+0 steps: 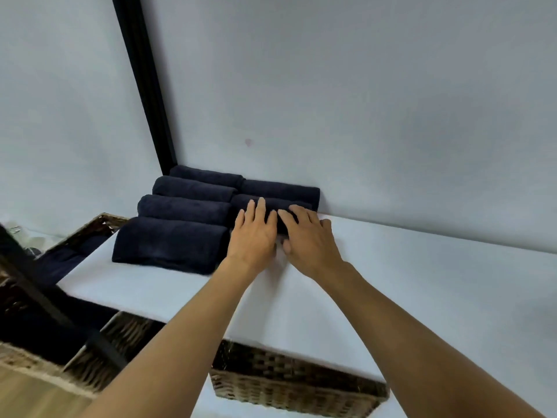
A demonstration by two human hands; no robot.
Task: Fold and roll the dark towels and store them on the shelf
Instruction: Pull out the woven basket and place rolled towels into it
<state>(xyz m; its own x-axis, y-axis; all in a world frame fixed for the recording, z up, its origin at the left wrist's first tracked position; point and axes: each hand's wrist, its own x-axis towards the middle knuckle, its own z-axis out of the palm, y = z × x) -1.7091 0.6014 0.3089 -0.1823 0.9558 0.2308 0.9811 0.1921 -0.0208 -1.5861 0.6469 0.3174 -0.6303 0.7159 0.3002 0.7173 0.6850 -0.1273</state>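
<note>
So the person is working with both arms bare: the left forearm and the right forearm are showing uncovered skin all the way from the wrists to the bottom edge of the view. The left hand and right hand are looking bare too, with slim, fairly long fingers and knuckles standing out a bit. Nails are coming out too small and blurry for me to say anything about them.
</note>
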